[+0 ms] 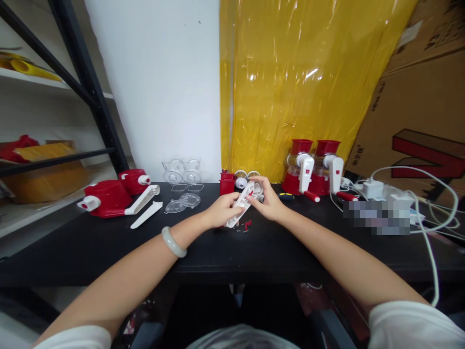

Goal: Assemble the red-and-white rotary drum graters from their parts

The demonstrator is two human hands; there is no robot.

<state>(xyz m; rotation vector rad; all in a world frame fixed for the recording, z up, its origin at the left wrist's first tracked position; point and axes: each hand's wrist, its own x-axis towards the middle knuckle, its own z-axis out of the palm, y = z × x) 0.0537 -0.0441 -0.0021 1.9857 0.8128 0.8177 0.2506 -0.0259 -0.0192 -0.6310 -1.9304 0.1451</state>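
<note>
Between both hands, tilted above the black table, is a white crank handle half (242, 206) with its hollow inner side showing and a small red piece in it. My left hand (224, 210) grips its lower left part with thumb and fingers. At its upper right end, my right hand (267, 199) holds it with the thumb near the red piece. Below lie small red parts (248, 224) and several screws (240, 230). Just behind the hands stand a red housing (227, 183) and white-and-clear round parts (241, 179), partly hidden.
Red bases (109, 198) and a loose white handle cover (147, 215) lie at left, near clear plastic parts (182, 202). Two assembled hand-crank graters (301, 167) stand at right, by a screwdriver (286, 196). White cables (432, 228) and chargers (373, 188) crowd the far right.
</note>
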